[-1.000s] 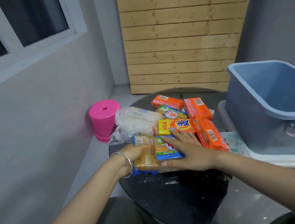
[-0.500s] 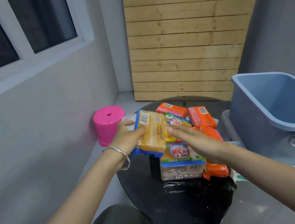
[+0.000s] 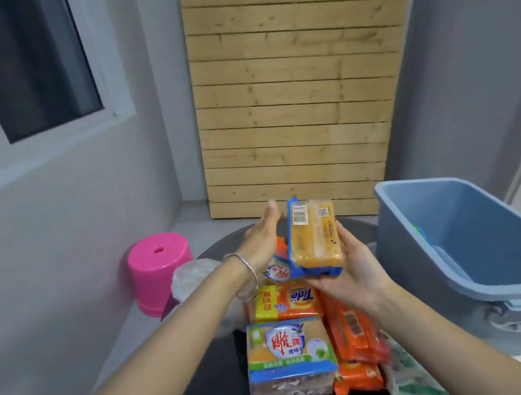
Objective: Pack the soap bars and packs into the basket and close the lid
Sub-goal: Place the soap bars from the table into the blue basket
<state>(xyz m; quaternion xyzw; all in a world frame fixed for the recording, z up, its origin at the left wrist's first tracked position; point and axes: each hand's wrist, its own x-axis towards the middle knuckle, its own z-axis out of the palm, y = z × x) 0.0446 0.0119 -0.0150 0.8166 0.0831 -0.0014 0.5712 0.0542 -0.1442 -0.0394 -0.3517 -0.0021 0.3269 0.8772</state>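
Right hand (image 3: 352,271) grasps the upright yellow soap pack (image 3: 315,240), just left of the blue basket (image 3: 493,260); left hand (image 3: 261,242) open, released.

A: Which words can you read?
B: "Tide" stands upside down on the orange-yellow soap pack (image 3: 286,304). The clear-wrapped pack (image 3: 287,349) carries red "雕牌". Other print is too small.
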